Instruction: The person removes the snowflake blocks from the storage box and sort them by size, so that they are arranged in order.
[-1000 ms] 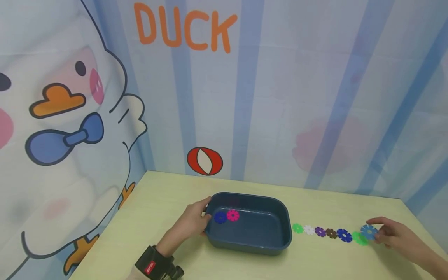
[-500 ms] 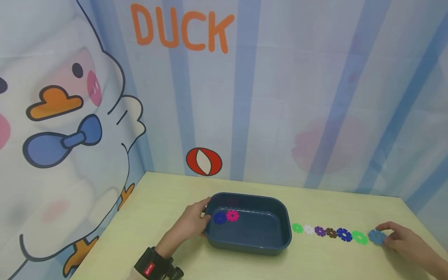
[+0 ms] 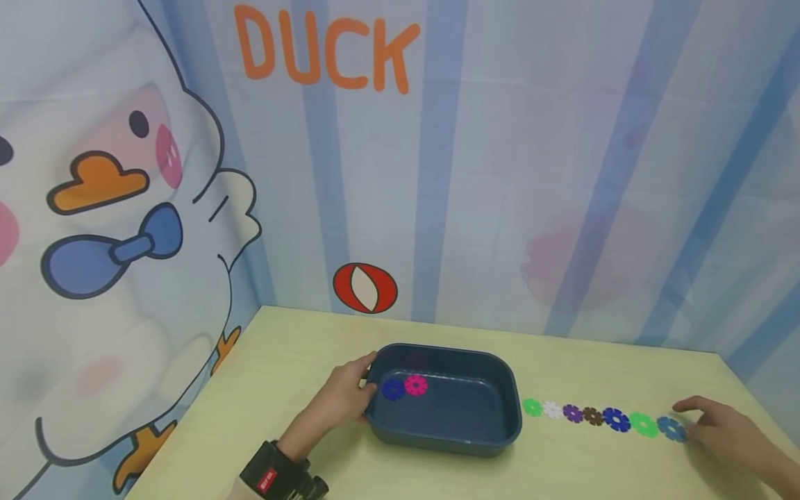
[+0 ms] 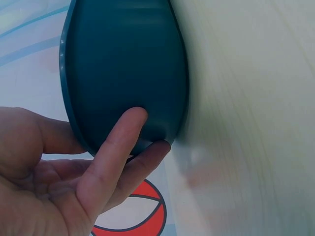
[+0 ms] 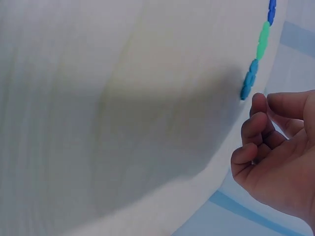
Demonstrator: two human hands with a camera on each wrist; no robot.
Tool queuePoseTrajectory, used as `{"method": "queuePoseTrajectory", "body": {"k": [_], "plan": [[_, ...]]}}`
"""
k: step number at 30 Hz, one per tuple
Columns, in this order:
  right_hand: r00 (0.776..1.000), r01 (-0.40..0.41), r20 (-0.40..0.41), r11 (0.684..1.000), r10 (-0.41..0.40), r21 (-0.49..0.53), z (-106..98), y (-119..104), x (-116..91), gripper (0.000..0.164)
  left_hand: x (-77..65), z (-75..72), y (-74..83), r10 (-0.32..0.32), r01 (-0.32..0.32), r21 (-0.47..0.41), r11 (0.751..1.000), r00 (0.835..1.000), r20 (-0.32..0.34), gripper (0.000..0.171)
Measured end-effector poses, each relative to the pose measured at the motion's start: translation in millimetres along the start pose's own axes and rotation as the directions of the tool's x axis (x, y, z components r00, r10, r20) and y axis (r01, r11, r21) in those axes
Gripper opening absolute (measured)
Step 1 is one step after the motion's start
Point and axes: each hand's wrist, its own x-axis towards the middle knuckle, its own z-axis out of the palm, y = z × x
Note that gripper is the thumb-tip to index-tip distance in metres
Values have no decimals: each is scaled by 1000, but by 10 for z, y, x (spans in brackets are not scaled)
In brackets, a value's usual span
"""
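My left hand [image 3: 340, 392] grips the left end of a dark blue plastic basin [image 3: 462, 417]; the left wrist view shows fingers [image 4: 115, 147] lying against its outer wall. Inside the basin, at the left, are a dark blue notched snowflake disc [image 3: 394, 389] and a pink one [image 3: 415, 385]. To the right a row of flat discs runs along the table, from a small green disc [image 3: 532, 407] to a larger light blue disc [image 3: 671, 428]. Just beyond that last disc is my right hand [image 3: 719, 430], holding nothing, its fingers loosely bent beside the disc in the right wrist view.
Between the row's ends lie a white disc [image 3: 553, 410], a purple disc [image 3: 572, 414], a brown disc [image 3: 593, 416], a dark blue disc [image 3: 617, 420] and a larger green disc [image 3: 644, 424]. A printed duck curtain [image 3: 487, 173] hangs behind the pale table [image 3: 312, 333].
The light blue disc, held over the larger green disc a second ago, was lowered at the row's right end. My right hand has let go of it. The left hand and basin stayed put.
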Motion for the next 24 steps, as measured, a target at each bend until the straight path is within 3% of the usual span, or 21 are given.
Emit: {"method": "queuePoseTrajectory", "body": {"k": [3, 7, 14, 24], "plan": [[999, 34, -35, 999, -34, 10, -55, -115, -6, 36, -4, -3, 5, -2, 2, 7, 1000, 1000, 0, 62], [986, 150, -81, 988, -147, 41, -95, -351, -44, 33, -6, -8, 7, -3, 3, 8, 1000, 1000, -2, 62], [919, 393, -87, 905, -383, 163, -22, -747, -83, 26, 5, -5, -4, 8, -8, 17, 1000, 1000, 0, 61], [875, 478, -48, 845, -481, 239, 111, -1317, 2, 28, -11, -11, 26, 0, 0, 5, 1000, 1000, -5, 61]]}}
